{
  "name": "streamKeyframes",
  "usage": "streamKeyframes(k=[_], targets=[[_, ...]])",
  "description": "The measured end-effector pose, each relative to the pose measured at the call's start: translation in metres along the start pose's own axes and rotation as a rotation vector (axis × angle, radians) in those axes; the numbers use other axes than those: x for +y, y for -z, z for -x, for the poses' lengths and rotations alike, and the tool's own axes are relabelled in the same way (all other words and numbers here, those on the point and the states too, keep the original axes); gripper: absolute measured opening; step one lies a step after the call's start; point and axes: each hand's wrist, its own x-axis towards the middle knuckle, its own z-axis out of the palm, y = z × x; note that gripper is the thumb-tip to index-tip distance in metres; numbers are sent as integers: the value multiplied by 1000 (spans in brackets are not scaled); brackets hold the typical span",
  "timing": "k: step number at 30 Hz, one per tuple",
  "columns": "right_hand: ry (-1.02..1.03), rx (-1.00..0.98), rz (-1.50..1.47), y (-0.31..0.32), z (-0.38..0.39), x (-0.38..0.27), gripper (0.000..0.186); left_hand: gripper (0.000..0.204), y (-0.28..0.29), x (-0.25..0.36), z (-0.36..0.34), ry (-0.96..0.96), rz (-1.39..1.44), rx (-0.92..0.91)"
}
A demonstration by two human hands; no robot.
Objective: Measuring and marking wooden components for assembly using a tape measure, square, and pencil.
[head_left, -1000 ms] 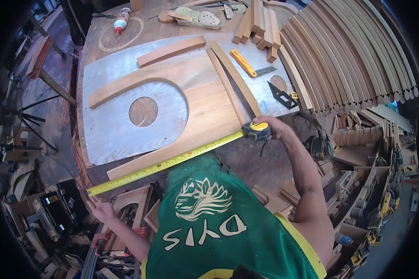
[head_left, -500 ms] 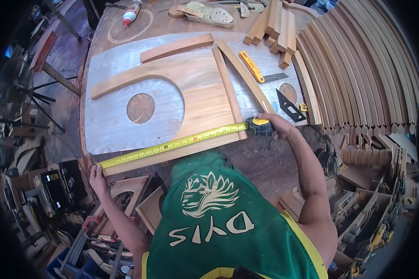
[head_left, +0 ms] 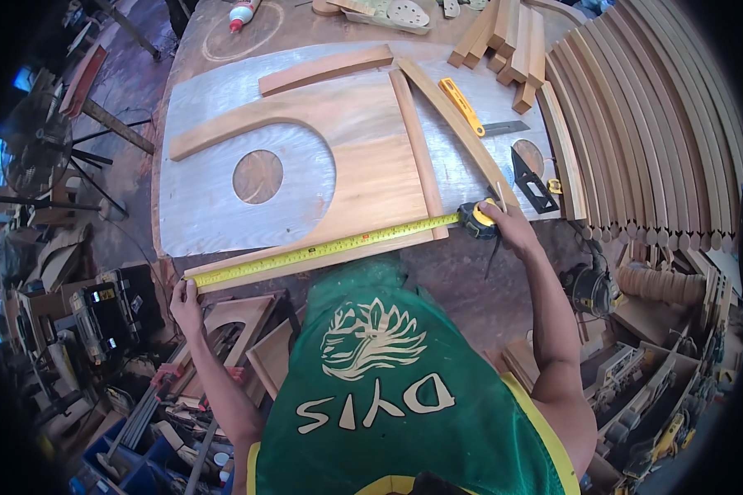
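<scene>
A yellow tape measure blade [head_left: 330,249] is stretched along the near edge of a wooden panel [head_left: 376,177] with a curved, U-shaped cutout. At the panel's near left corner, my left hand [head_left: 187,304] pinches the blade's end against the wood. My right hand [head_left: 512,228] grips the black and yellow tape measure case [head_left: 475,219] just past the panel's right edge, thumb on top. A dark strap hangs from the case. Along that right edge lies a narrow wooden strip [head_left: 415,148]. A longer strip [head_left: 461,124] slants toward my right hand.
A light grey board [head_left: 198,214] lies under the panel. Right of it are a yellow-handled tool with a flat blade [head_left: 462,107], a black triangular square [head_left: 534,183] and stacked wood blocks [head_left: 516,62]. Long slats [head_left: 636,132] stand at the right. A curved wood piece [head_left: 326,70] lies beyond.
The whole view has shifted, so the bench appears slightly higher and to the right. Both hands keep hold of the extended tape measure; my right hand's grip on the case has turned slightly.
</scene>
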Motion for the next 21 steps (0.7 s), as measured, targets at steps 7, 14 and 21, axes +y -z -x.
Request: streamKeyframes(k=[7,14,21], targets=[[-16,123,116,-6,16,12,57,42,-7,-4,8,-121,5,4],[55,217,17,-17,22,22,60,43,-11,-3,12,-80,91,-1],[57,198,-86,-20,28,23,62,47,-7,-3,8,-11,114,5]])
